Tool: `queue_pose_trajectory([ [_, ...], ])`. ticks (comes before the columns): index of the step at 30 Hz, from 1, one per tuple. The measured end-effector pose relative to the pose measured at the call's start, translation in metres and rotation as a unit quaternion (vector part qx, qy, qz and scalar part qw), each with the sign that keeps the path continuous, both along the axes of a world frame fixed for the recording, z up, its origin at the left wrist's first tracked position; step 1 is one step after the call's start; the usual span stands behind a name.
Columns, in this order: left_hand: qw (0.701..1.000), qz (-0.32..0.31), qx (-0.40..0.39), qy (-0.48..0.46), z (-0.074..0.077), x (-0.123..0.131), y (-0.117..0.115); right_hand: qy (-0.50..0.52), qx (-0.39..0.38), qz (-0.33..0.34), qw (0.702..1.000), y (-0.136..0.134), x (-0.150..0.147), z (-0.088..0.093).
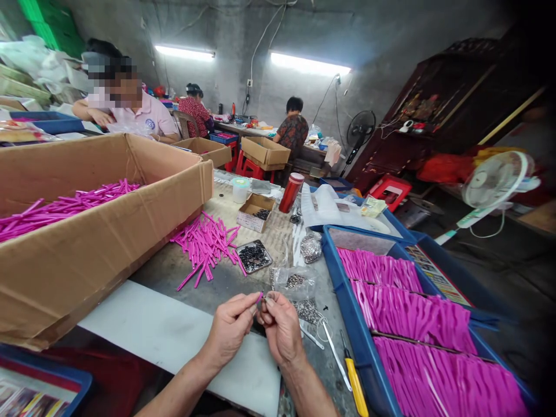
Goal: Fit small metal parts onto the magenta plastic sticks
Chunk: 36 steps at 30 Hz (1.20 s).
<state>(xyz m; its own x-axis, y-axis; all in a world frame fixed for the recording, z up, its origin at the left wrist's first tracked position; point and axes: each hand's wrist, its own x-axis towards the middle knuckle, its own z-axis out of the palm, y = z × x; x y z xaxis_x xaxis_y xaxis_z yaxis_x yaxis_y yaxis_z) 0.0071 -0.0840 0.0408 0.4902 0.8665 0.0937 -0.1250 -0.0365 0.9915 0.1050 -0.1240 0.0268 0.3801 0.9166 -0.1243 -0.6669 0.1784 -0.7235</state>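
Observation:
My left hand (232, 325) is closed in a pinch on a magenta plastic stick (260, 297), of which only a short end shows. Close against it, my right hand (281, 327) pinches too, at the tip of that piece; whatever small part sits between its fingers is too tiny to name. Beyond my hands lie a loose pile of magenta sticks (204, 246) and a square dish of small black parts (253, 256). Clear bags of small metal parts (299, 281) rest just past my right hand.
A large cardboard box (99, 231) with magenta sticks stands left. At right, a blue crate (347, 301) holds rows of magenta pieces. A yellow-handled screwdriver (356, 387), a small carton (256, 213) and a red flask (291, 193) share the table. Several people sit working beyond.

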Motion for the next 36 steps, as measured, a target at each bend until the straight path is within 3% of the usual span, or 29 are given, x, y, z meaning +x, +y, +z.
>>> queue_pose_trajectory([
  [16,0.998,0.008,0.057,0.004,-0.001,-0.001,-0.004,-0.006,0.002,0.003,1.0,-0.001,-0.003,-0.001],
  [26,0.996,0.011,0.092,-0.001,0.002,0.0,-0.007,-0.109,-0.009,-0.03,0.994,-0.001,-0.004,-0.006],
  [36,0.994,0.022,0.1,0.026,-0.01,-0.001,-0.006,-0.192,-0.013,-0.036,0.981,-0.003,0.003,-0.019],
])
